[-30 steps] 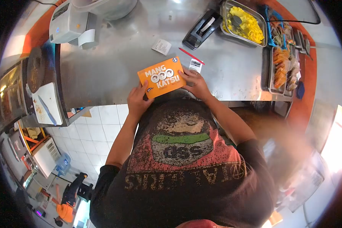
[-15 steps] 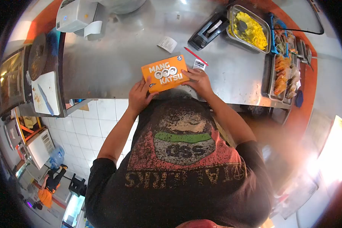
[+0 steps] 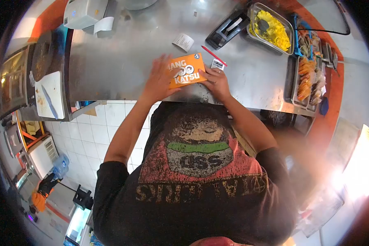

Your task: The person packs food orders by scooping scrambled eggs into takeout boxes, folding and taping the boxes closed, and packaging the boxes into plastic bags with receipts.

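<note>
An orange cardboard food box (image 3: 191,67) with white "KATSU" lettering is at the near edge of the steel table (image 3: 123,69). My right hand (image 3: 217,84) grips the box at its right end, thumb over the top edge of the lid. Across the box's left end reaches my left hand (image 3: 157,82), its fingers stretched out and blurred, covering part of the print. Just beyond the box lie a curled paper receipt (image 3: 183,42), a red pen (image 3: 214,56) and a small printed label (image 3: 218,64).
A black tape dispenser (image 3: 226,32) stands beside a metal tray (image 3: 270,48) of yellow shredded food. Trays of fried pieces (image 3: 305,80) line the right. At left are a white printer (image 3: 84,14) and a knife (image 3: 49,101) on a cutting board (image 3: 41,108). A person (image 3: 40,199) in orange is far off.
My left hand has shifted from holding the box's lower left corner to lying spread over its left end. The box has moved slightly up and right in view; my right hand still holds it.
</note>
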Action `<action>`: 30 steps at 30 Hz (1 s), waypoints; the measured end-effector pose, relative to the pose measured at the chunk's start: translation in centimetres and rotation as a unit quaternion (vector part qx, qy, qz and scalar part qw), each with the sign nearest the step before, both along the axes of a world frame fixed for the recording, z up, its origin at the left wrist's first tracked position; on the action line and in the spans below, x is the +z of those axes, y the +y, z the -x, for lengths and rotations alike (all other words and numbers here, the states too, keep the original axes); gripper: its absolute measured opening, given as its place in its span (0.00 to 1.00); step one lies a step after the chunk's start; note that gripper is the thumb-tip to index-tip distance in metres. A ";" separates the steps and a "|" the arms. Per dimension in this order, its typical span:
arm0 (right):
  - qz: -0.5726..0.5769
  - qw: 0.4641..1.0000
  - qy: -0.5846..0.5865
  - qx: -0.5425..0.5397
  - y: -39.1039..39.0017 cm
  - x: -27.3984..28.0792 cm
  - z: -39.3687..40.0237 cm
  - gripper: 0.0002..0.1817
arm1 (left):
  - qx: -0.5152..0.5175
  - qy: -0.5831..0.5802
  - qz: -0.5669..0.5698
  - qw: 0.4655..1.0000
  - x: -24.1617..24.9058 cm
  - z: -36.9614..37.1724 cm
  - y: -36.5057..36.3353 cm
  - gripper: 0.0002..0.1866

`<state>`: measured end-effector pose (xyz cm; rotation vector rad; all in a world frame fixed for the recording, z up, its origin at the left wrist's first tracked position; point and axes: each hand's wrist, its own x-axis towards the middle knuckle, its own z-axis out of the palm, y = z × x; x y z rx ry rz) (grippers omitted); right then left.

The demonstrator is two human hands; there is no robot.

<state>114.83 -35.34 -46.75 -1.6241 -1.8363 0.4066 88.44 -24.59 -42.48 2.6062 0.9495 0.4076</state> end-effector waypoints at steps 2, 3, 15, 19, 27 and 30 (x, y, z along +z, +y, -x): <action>0.016 1.000 0.019 0.002 0.2 -0.1 -0.2 0.28 | -0.082 0.032 -0.019 0.996 0.8 -2.1 0.8 0.41; 0.015 1.000 0.017 0.003 0.3 0.0 -0.3 0.28 | -0.081 0.030 -0.021 0.996 0.9 -2.2 0.8 0.41; 0.049 0.996 0.069 -0.036 1.5 1.2 0.3 0.23 | -0.018 0.061 -0.030 0.998 0.3 -2.9 -0.9 0.38; 0.066 0.998 0.013 -0.003 1.3 0.7 0.1 0.22 | 0.007 0.082 -0.042 0.996 -0.7 -3.0 -2.2 0.34; 0.036 0.999 -0.009 0.036 1.8 0.4 -0.9 0.25 | -0.027 0.012 -0.101 0.994 -0.8 -1.6 -2.5 0.25; 0.080 0.996 -0.003 0.032 1.7 0.7 -1.0 0.26 | -0.044 -0.030 -0.062 0.997 -1.1 -1.0 -2.2 0.26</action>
